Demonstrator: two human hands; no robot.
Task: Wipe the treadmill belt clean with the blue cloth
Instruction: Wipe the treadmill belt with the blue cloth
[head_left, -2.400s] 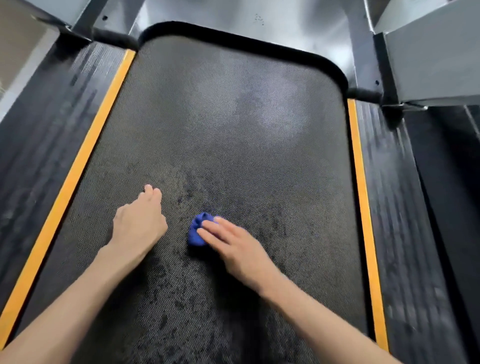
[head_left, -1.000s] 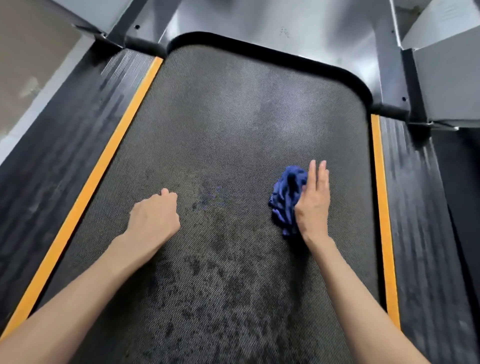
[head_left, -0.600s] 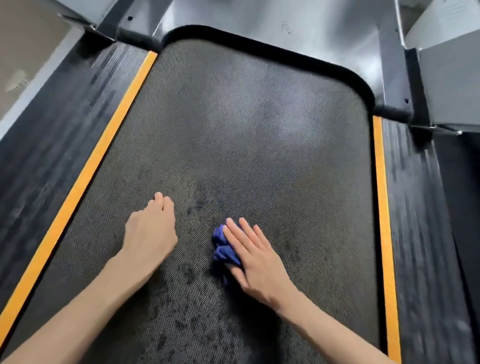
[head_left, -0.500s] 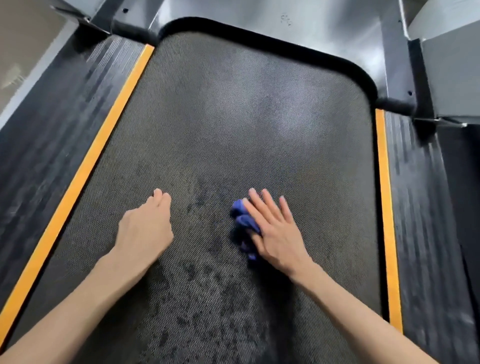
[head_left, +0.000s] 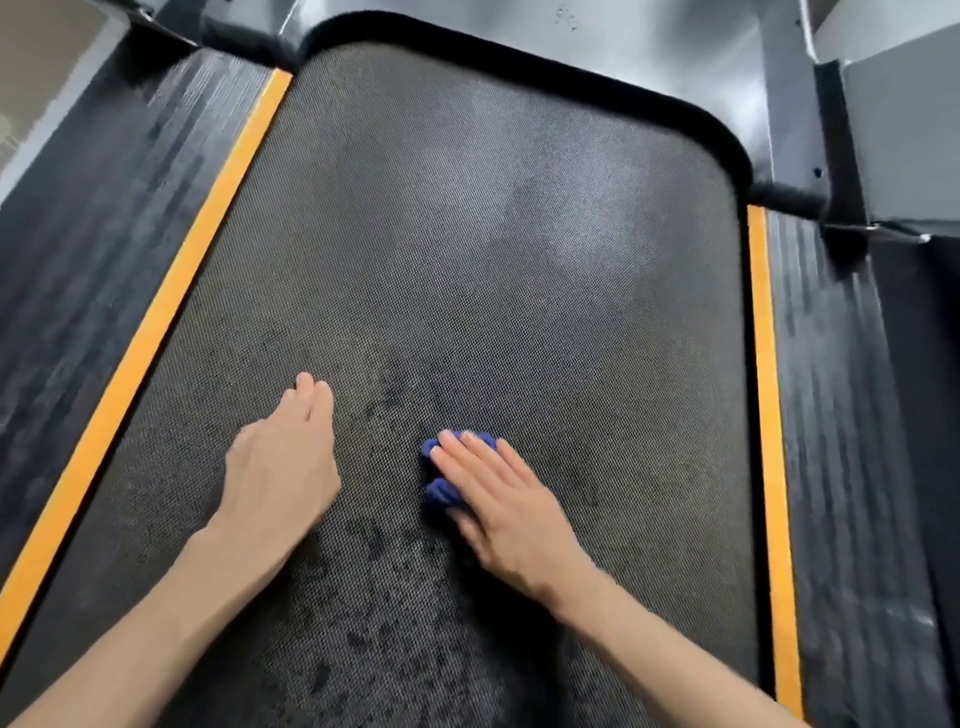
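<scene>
On belt (head_left: 467, 260) | blue cloth (head_left: 439, 491) bunched, crumpled | under R hand (head_left: 511, 512)

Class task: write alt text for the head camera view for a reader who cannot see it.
A right hand presses a blue cloth onto a dark, blotchy treadmill belt; the left hand rests on the belt beside it.

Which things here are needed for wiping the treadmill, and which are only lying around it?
For the job: blue cloth, belt, right hand pressing the cloth, left hand resting on the belt.
Not needed: orange stripes, side rails, grey cover at the front.
</scene>
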